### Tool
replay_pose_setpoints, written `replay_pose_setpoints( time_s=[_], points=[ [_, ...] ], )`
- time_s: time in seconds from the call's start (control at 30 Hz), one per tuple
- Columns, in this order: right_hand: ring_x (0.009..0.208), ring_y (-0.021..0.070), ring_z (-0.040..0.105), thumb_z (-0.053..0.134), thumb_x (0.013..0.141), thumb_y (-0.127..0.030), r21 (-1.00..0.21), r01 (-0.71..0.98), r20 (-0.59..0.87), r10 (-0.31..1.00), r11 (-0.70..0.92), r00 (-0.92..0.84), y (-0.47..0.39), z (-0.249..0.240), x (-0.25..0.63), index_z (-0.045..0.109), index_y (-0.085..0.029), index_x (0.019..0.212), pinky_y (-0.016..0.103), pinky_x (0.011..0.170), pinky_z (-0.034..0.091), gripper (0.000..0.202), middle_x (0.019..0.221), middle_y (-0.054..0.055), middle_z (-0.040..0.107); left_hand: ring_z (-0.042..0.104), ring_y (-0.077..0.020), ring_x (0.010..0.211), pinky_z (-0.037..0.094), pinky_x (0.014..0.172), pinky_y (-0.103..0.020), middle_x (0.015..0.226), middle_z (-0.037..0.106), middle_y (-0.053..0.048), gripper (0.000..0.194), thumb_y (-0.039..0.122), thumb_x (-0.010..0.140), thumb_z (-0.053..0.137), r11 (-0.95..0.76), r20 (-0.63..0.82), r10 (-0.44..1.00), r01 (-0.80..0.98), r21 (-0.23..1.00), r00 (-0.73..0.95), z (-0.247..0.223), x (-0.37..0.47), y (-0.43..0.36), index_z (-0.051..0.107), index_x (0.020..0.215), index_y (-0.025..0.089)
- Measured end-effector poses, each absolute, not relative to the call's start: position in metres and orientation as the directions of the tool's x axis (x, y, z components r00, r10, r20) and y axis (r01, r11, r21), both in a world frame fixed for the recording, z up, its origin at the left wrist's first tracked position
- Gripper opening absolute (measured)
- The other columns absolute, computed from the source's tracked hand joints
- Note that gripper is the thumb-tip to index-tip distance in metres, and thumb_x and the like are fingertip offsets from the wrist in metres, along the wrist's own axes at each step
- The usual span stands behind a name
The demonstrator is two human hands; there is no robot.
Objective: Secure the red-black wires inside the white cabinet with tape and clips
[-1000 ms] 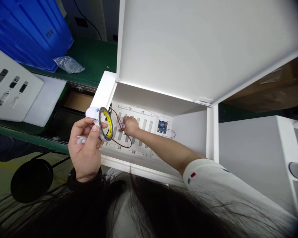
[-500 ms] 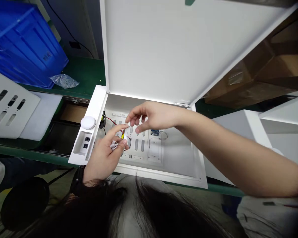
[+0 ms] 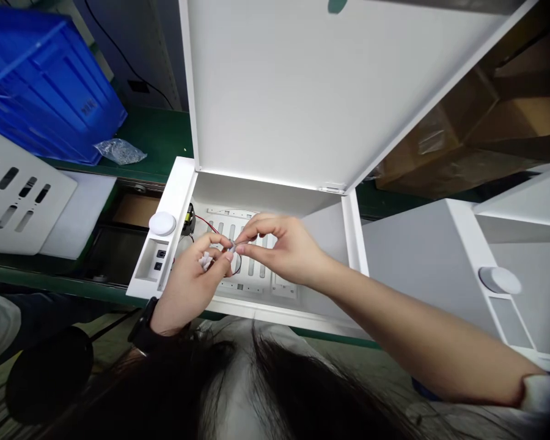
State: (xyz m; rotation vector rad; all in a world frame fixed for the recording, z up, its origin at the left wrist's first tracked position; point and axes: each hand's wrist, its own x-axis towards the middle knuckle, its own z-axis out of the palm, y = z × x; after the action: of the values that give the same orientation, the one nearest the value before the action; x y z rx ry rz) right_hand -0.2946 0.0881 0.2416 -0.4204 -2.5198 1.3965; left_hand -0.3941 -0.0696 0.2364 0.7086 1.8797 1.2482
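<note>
My left hand (image 3: 192, 278) is closed over the left part of an open white box (image 3: 284, 313), with small white plastic pieces (image 3: 206, 261) in its curled fingers. Its thumb and forefinger pinch a small whitish piece. Thumb and forefinger of my right hand (image 3: 288, 247) are pressed together at that same spot; what they grip is too small to make out. A red wire (image 3: 208, 223) runs from a black part (image 3: 188, 220) at the box's left wall toward my fingers. The slotted floor (image 3: 260, 269) lies beneath, partly hidden by my hands.
The raised white lid (image 3: 275, 91) stands behind the box. A round white knob (image 3: 162, 223) and two black sockets sit on its left end. Blue crate (image 3: 50, 85), plastic bag (image 3: 120, 151) and slotted panel (image 3: 18, 195) are left; another white box (image 3: 421, 256) and cartons (image 3: 481, 134) right.
My right hand has gone from loosely open to pinching at my left fingertips, coming slightly down. It now covers the blue circuit board seen before. The view has shifted a little.
</note>
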Motion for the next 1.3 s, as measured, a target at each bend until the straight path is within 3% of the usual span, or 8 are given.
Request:
replay_pose_setpoints(
  time_s=[0.2, 0.33, 0.43, 0.6, 0.87, 1.0, 1.13, 1.3],
  points=[
    [0.094, 0.0213, 0.056, 0.060, 0.087, -0.027, -0.568, 0.034, 0.351, 0.279, 0.822, -0.894, 0.085, 0.244, -0.286, 0.070, -0.025, 0.102, 0.038, 0.081, 0.045, 0.018, 0.099, 0.006, 0.066, 0.049, -0.0105, 0.057, 0.036, 0.053, -0.021, 0.065, 0.062, 0.003, 0.014, 0.036, 0.087, 0.056, 0.361, -0.312, 0.744, -0.038, 0.932, -0.592, 0.234, -0.392, -0.063, 0.053, 0.084, 0.022],
    [0.105, 0.0246, 0.049, 0.053, 0.090, -0.019, -0.288, -0.076, 0.411, 0.052, 0.955, -0.910, 0.084, 0.249, -0.285, 0.065, -0.024, 0.114, 0.043, 0.086, 0.038, 0.026, 0.109, 0.009, 0.063, 0.050, -0.0116, 0.054, 0.036, 0.052, -0.022, 0.063, 0.060, 0.003, 0.011, 0.032, 0.085, 0.056, 0.402, -0.239, 0.715, 0.106, 0.909, -0.657, 0.232, -0.389, -0.057, 0.054, 0.080, 0.022],
    [0.098, 0.0235, 0.048, 0.047, 0.091, -0.012, -0.155, -0.197, 0.369, -0.128, 0.968, -0.920, 0.085, 0.249, -0.288, 0.067, -0.021, 0.104, 0.043, 0.084, 0.034, 0.025, 0.091, 0.007, 0.065, 0.054, -0.0142, 0.060, 0.039, 0.058, -0.025, 0.068, 0.062, 0.002, 0.007, 0.028, 0.084, 0.053, 0.456, -0.190, 0.709, 0.235, 0.859, -0.680, 0.233, -0.386, -0.054, 0.057, 0.081, 0.023],
    [0.087, 0.0238, 0.046, 0.044, 0.090, -0.006, 0.011, -0.194, 0.334, -0.186, 0.981, -0.924, 0.083, 0.247, -0.294, 0.066, -0.017, 0.075, 0.041, 0.076, 0.033, 0.029, 0.069, 0.008, 0.058, 0.051, -0.0152, 0.058, 0.036, 0.055, -0.026, 0.066, 0.060, 0.002, 0.008, 0.026, 0.083, 0.051, 0.486, -0.147, 0.721, 0.343, 0.804, -0.677, 0.233, -0.383, -0.049, 0.058, 0.085, 0.024],
    [0.090, 0.0232, 0.048, 0.050, 0.090, -0.013, -0.175, -0.172, 0.302, -0.113, 0.970, -0.947, 0.087, 0.260, -0.300, 0.066, -0.019, 0.078, 0.043, 0.081, 0.036, 0.022, 0.071, 0.006, 0.059, 0.047, -0.0126, 0.052, 0.033, 0.049, -0.023, 0.061, 0.057, 0.001, 0.003, 0.022, 0.079, 0.057, 0.459, 0.000, 0.585, 0.331, 0.824, -0.811, 0.225, -0.396, -0.044, 0.059, 0.079, 0.020],
    [0.092, 0.0216, 0.054, 0.050, 0.091, -0.021, -0.408, 0.089, 0.227, 0.195, 0.909, -0.954, 0.123, 0.239, -0.319, 0.068, -0.019, 0.095, 0.040, 0.084, 0.041, 0.019, 0.080, 0.004, 0.060, 0.045, -0.0097, 0.048, 0.029, 0.041, -0.019, 0.067, 0.063, -0.002, 0.015, 0.034, 0.080, 0.063, 0.338, -0.102, 0.395, 0.041, 0.940, -0.913, 0.219, -0.406, -0.050, 0.061, 0.084, 0.020],
    [0.091, 0.0223, 0.061, 0.066, 0.077, -0.019, -0.523, 0.359, -0.067, 0.383, 0.773, -0.921, 0.155, 0.171, -0.350, 0.065, -0.019, 0.115, 0.036, 0.083, 0.046, 0.038, 0.089, 0.006, 0.066, 0.043, -0.0074, 0.049, 0.031, 0.043, -0.018, 0.072, 0.064, -0.002, 0.022, 0.034, 0.079, 0.067, 0.232, -0.234, 0.477, -0.136, 0.963, -0.847, 0.215, -0.398, -0.057, 0.059, 0.095, 0.021],
    [0.082, 0.0248, 0.066, 0.073, 0.058, -0.002, -0.370, 0.625, -0.438, 0.465, 0.687, -0.770, 0.152, 0.085, -0.369, 0.073, -0.013, 0.080, 0.031, 0.076, 0.049, 0.025, 0.081, 0.011, 0.071, 0.041, -0.0063, 0.050, 0.028, 0.042, -0.016, 0.072, 0.063, -0.002, 0.024, 0.030, 0.078, 0.069, 0.221, -0.278, 0.482, -0.192, 0.956, -0.831, 0.215, -0.389, -0.061, 0.059, 0.096, 0.021]
  ],
)
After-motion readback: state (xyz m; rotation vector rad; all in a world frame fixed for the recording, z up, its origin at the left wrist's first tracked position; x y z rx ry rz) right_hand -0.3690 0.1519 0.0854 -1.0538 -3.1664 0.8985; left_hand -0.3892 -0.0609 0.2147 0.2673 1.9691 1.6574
